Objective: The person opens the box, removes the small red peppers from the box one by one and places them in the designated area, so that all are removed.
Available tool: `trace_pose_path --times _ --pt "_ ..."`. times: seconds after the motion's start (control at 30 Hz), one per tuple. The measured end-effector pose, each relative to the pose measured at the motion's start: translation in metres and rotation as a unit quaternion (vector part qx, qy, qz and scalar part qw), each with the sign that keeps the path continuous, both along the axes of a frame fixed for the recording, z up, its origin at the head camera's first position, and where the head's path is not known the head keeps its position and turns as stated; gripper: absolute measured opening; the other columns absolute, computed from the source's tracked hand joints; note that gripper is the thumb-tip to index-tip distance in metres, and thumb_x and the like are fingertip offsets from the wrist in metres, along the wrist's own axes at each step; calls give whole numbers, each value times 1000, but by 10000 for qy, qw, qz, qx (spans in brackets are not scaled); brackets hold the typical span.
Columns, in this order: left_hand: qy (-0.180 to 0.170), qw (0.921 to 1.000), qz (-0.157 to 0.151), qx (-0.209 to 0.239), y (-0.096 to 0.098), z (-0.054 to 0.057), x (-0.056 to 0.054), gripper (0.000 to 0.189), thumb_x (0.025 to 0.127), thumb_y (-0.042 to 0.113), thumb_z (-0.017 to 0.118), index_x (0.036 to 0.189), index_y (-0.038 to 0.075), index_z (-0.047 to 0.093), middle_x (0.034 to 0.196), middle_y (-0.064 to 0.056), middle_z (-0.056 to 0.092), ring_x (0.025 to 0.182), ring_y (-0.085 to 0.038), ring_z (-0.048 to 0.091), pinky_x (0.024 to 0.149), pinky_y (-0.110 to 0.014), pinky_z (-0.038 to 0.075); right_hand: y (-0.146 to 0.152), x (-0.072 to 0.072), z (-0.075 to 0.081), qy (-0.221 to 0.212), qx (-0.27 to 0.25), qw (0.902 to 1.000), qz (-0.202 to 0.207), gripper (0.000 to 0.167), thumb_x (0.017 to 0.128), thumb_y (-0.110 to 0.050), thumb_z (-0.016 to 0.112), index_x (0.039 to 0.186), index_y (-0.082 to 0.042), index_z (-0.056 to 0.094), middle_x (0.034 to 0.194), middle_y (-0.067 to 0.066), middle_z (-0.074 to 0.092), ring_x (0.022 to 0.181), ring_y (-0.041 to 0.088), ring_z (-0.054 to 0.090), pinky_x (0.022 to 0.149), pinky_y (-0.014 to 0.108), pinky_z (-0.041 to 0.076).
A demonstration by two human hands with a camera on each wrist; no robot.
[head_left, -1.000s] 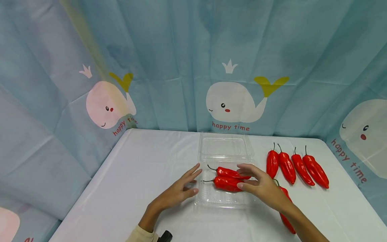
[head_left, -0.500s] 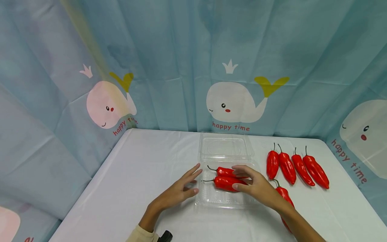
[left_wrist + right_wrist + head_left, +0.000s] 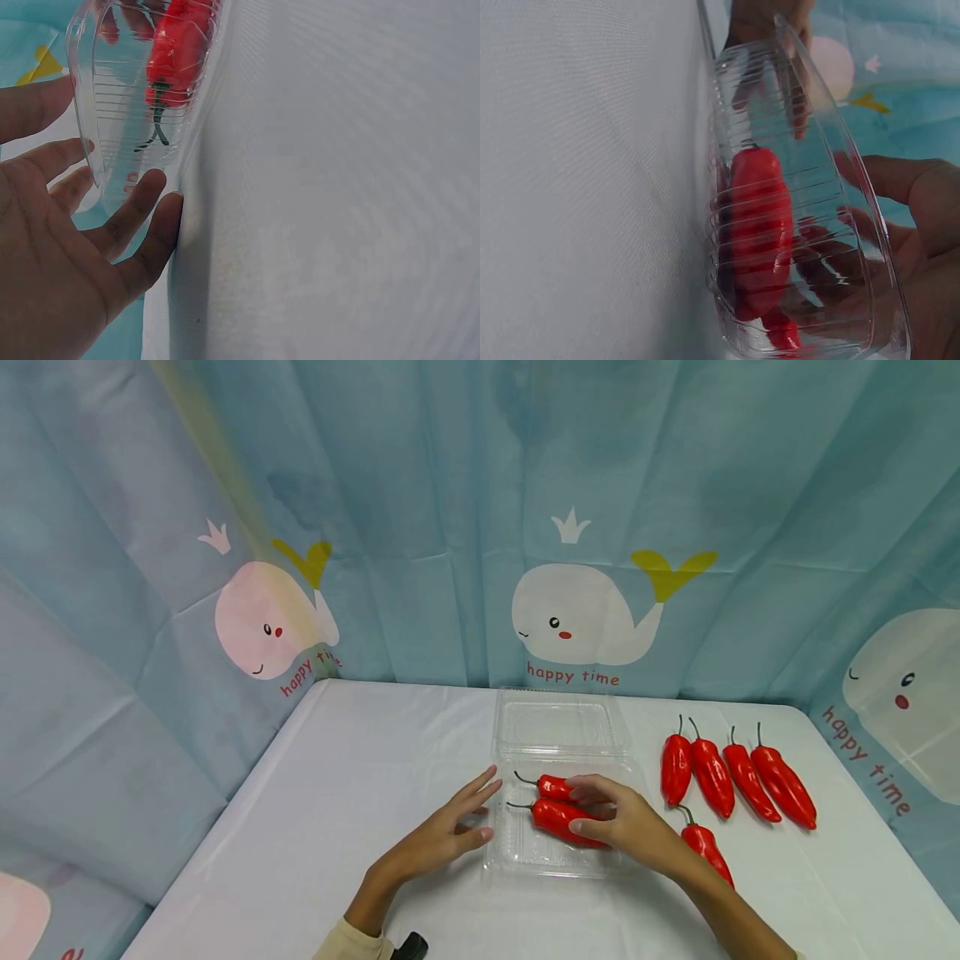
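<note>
A clear plastic clamshell container (image 3: 528,860) lies opened out on the white table. Two red peppers lie side by side in its base: the rear pepper (image 3: 553,787) and the front pepper (image 3: 553,818), stems to the left. Over their right ends is my right hand (image 3: 637,831), fingers loosely bent and thumb apart, hiding part of both. The right wrist view shows the fingers spread around a red pepper (image 3: 757,232) without closing on it; contact is unclear. At the container's left wall, my left hand (image 3: 438,835) has spread, relaxed fingers, the fingertips (image 3: 154,178) close to the plastic.
The container's lid (image 3: 558,724) lies back behind the base. Several red peppers (image 3: 712,777) stand in a row at the right, stems away. Another red pepper (image 3: 705,852) lies nearer, partly covered by the right forearm. A whale-print curtain (image 3: 420,610) rises behind the table.
My right hand has slid left over the peppers. The front pepper has turned slightly, its right end coming nearer. My left hand stays in place.
</note>
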State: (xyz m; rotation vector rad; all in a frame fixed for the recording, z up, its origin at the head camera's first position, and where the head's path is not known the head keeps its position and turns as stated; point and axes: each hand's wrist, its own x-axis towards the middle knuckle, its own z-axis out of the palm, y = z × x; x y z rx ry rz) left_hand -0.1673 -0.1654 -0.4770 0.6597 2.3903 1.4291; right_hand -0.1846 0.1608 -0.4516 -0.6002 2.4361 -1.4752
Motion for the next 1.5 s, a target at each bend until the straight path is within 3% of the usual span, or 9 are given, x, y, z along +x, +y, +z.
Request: trace_pose_path --times 0.47,0.73,1.17,1.5 --pt "107 9999 -109 54 0 0 0 67 108 24 60 169 16 31 179 -1 12 141 -36 53 108 -42 52 -11 -1 -4 149 362 9992 43 49 90 -14 83 136 -8 67 123 7 71 112 25 66 89 26 58" --pt "95 9999 -116 80 0 2 1 67 108 24 60 168 18 32 179 1 12 141 -35 53 107 -42 53 -14 -3 -8 55 610 9981 -78 51 87 -10 85 136 -10 68 120 3 71 112 24 65 87 23 58" --pt "90 9999 -85 42 1 1 1 67 108 25 60 168 18 32 179 1 13 142 -36 53 108 -45 52 -16 -1 -7 -54 931 9956 -135 52 83 -11 88 132 -12 70 112 2 70 104 21 64 83 29 59" --pt "55 10000 -53 48 0 1 1 68 108 24 60 169 18 32 179 5 12 142 -34 53 109 -46 52 -16 1 -3 -251 1001 9943 -265 54 83 -11 89 133 -12 70 115 6 71 101 22 67 83 40 64"
